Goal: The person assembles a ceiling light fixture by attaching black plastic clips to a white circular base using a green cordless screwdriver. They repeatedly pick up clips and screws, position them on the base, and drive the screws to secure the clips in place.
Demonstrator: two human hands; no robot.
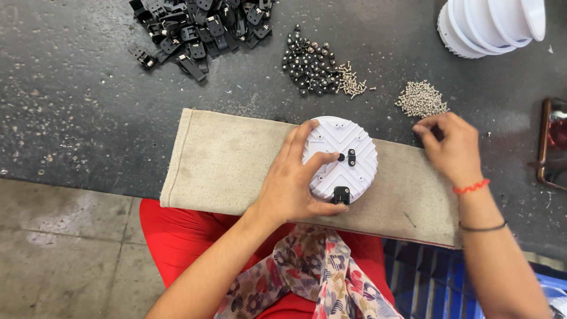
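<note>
My left hand (292, 183) clamps the white disc (341, 156); right fingertips (426, 127) pinched near the screw pile (420, 99), contents hidden. A slip could scatter screws.

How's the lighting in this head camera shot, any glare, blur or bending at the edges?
Head view: soft, even light with faint shadows under the left hand and right hand; the white round housing is bright but keeps its ridges; the stacked white housings nearly wash out; focus is sharp; the beige cloth edges bow slightly.
</note>
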